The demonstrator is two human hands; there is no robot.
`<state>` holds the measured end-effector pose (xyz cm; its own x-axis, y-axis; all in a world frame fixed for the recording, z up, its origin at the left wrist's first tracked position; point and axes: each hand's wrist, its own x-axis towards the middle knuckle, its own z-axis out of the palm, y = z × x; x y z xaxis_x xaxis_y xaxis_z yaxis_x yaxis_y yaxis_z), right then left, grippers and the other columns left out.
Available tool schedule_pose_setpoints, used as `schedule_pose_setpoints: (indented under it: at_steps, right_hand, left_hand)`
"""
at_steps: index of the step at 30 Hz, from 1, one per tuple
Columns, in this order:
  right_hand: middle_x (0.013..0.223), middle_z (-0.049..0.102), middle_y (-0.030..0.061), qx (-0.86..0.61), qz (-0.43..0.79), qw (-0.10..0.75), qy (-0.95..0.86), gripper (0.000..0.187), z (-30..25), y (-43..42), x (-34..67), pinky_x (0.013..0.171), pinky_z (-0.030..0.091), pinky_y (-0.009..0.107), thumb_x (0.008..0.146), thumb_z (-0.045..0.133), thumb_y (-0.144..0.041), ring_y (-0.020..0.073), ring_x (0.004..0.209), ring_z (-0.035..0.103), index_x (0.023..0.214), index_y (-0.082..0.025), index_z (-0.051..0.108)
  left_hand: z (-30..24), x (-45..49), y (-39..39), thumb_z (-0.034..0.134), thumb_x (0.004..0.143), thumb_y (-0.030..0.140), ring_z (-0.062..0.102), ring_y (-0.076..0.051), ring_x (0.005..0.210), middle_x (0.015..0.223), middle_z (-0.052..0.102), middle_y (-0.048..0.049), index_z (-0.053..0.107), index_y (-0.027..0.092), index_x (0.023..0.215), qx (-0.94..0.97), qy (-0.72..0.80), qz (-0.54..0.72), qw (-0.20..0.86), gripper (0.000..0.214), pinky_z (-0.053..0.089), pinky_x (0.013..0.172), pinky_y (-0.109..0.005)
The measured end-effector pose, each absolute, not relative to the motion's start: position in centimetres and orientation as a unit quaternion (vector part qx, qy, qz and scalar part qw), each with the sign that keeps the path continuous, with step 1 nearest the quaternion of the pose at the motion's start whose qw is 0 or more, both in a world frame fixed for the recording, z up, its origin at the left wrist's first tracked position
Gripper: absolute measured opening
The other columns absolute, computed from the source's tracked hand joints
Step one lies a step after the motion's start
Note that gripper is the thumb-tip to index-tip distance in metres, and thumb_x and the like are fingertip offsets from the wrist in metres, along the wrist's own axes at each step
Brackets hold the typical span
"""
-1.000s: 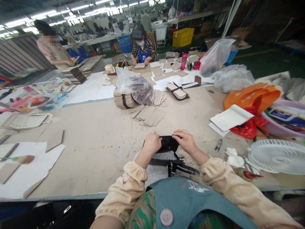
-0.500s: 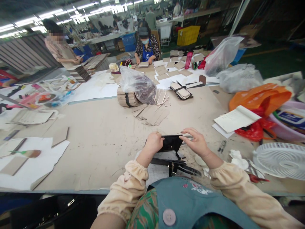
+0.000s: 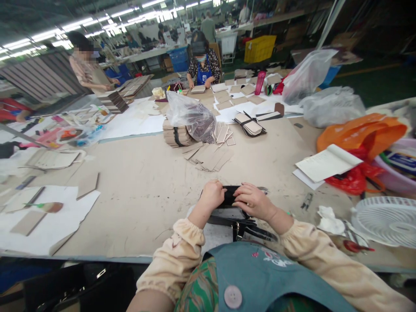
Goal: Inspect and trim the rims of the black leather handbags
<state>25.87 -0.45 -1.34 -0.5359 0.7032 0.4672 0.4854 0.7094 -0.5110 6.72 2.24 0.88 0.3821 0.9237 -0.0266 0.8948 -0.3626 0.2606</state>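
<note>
A black handbag (image 3: 238, 222) with thin straps and small metal fittings lies at the table's near edge, close to my body. Its raised black panel (image 3: 230, 193) stands between my hands. My left hand (image 3: 212, 196) is closed on the panel's left end, thumb and bent fingers pinching the edge. At the right end, my right hand (image 3: 255, 201) has its fingers curled over the panel, gripping it. The bag's pale inside shows below the panel. Both hands partly hide the panel's ends.
Beyond the bag lie loose beige card pieces (image 3: 208, 157) and a plastic-covered stack (image 3: 177, 134). To the right are a notepad (image 3: 328, 163), snips (image 3: 306, 201) and a white fan (image 3: 383, 221). A glue brush (image 3: 48, 207) rests at left. A co-worker (image 3: 203, 65) sits opposite.
My right hand has moved left and inward along the panel, its fingers now curled instead of spread. My left hand stays on the left end. The view has shifted slightly.
</note>
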Motion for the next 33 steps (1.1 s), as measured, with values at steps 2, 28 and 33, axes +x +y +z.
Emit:
schedule_pose_setpoints:
  at_steps: [2, 28, 33]
  right_hand:
    - [0.096, 0.064, 0.0072, -0.388, 0.148, 0.357, -0.837, 0.019, -1.3, -0.2, 25.3, 0.088, 0.044, 0.040, 0.081, 0.056, -0.032, 0.0197, 0.091, 0.057, 0.096, -0.024, 0.065]
    - [0.078, 0.070, 0.0015, -0.483, 0.084, 0.301, -0.818, 0.018, -4.3, 3.0, 23.5, 0.100, 0.022, 0.045, 0.083, 0.053, -0.036, 0.0159, 0.076, 0.062, 0.083, -0.024, 0.067]
    - [0.076, 0.069, 0.0014, -0.478, 0.086, 0.301, -0.821, 0.020, -4.6, 3.3, 23.8, 0.101, 0.021, 0.044, 0.083, 0.053, -0.038, 0.0150, 0.075, 0.062, 0.083, -0.023, 0.067]
  left_hand:
    - [0.8, 6.7, 2.2, 0.051, 0.082, 0.027, 0.057, -0.017, 0.079, 0.081, 0.062, -0.0091, 0.065, 0.012, 0.077, 0.825, 0.548, 0.066, 0.118, 0.021, 0.044, 0.074, -0.027]
    - [1.4, 3.9, 2.9, 0.052, 0.079, 0.032, 0.060, -0.015, 0.076, 0.079, 0.068, -0.0046, 0.067, 0.017, 0.077, 0.790, 0.582, 0.075, 0.177, 0.021, 0.043, 0.073, -0.025]
    - [0.9, 4.3, 3.4, 0.052, 0.079, 0.031, 0.059, -0.015, 0.075, 0.078, 0.067, -0.0047, 0.066, 0.016, 0.075, 0.786, 0.592, 0.076, 0.161, 0.021, 0.043, 0.072, -0.025]
